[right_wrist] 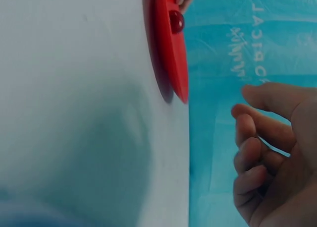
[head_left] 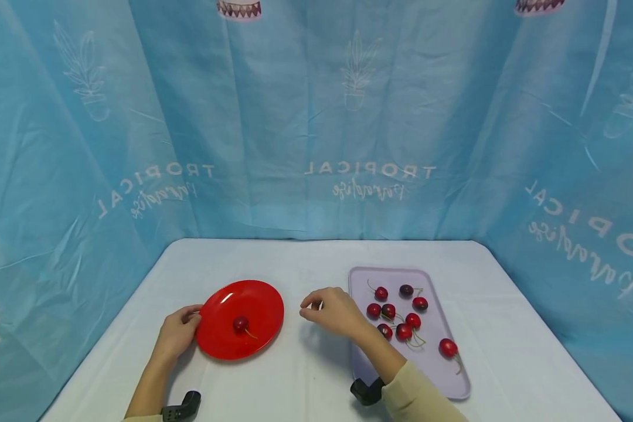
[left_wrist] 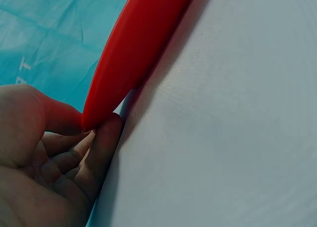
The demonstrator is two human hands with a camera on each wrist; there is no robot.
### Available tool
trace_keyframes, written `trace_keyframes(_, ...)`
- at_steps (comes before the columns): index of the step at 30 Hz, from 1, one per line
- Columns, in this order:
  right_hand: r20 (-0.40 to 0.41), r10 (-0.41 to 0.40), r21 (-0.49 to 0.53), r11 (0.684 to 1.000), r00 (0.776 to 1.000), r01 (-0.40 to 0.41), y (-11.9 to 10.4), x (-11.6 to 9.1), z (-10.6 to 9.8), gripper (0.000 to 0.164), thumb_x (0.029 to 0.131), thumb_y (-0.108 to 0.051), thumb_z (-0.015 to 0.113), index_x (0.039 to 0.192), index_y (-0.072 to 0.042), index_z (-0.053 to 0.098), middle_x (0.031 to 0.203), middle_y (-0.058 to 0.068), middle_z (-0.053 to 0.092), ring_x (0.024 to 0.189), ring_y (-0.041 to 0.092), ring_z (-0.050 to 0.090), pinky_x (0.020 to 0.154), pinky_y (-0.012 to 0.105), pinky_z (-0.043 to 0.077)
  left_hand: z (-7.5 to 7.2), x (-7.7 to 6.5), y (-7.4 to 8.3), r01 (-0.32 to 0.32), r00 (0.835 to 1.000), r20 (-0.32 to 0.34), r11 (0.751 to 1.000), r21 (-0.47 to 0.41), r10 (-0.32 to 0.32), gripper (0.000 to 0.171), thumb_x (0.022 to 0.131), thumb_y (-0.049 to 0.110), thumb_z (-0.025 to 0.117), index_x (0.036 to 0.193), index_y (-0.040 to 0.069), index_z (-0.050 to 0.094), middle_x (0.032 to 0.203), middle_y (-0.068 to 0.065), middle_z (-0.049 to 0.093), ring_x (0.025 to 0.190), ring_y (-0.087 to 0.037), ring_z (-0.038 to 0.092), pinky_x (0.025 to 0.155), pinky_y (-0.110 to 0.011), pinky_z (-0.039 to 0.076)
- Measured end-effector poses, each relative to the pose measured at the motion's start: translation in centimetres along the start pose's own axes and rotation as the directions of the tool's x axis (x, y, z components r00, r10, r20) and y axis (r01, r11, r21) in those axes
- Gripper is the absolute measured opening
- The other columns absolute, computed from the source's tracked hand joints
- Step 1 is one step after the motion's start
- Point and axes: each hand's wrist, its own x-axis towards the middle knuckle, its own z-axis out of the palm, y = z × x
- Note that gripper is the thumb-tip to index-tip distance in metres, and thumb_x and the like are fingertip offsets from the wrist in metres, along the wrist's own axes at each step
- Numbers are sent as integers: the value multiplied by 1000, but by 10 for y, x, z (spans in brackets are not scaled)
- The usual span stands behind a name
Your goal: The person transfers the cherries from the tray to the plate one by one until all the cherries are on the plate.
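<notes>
A red plate (head_left: 261,302) lies on the left of the table, with one stemmed cherry (head_left: 240,324) on it. My left hand (head_left: 178,333) pinches the plate's left rim between thumb and fingers; the left wrist view shows that grip on the plate (left_wrist: 133,48) from close by. Between the plate and a lilac tray (head_left: 443,384), my right hand (head_left: 333,310) hovers with bent fingers and holds nothing. In the right wrist view, a small gap separates the thumb (right_wrist: 270,97) from the index finger. Several cherries (head_left: 419,303) with stems lie in the tray, partly behind my right forearm.
A white cloth (head_left: 274,387) covers the table. Blue printed curtains (head_left: 306,117) stand around its back and sides. A black wrist device (head_left: 181,407) sits on the left wrist, another (head_left: 366,391) by the right sleeve, over the tray's near left corner.
</notes>
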Motion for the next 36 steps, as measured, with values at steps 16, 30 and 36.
trace_keyframes(16,70,33,-120,993,997,-24,19,-19,-32,8,85,-32,71,91,-26,74,71,-12,58,61,10,52,52,28,45,1,-1,3,8,1000,1,1000,-4,-8,39,98,14,46,132,-5,50,126,-28,53,111,-40,53,88,-44,52)
trace_keyframes(30,57,41,-196,980,998,-29,47,-43,-57,6,83,-29,73,89,-27,73,68,-14,56,59,9,51,53,29,45,2,0,1,26,1000,7,1000,-6,-26,41,98,16,46,134,-5,49,126,-27,53,110,-39,53,86,-41,53)
trace_keyframes(36,21,44,-248,968,999,-37,60,-54,-65,5,83,-28,74,87,-28,72,68,-17,55,65,6,50,57,26,45,1,1,1,25,1000,8,1000,-7,-25,42,98,16,46,134,-4,49,126,-27,53,111,-39,52,86,-41,53)
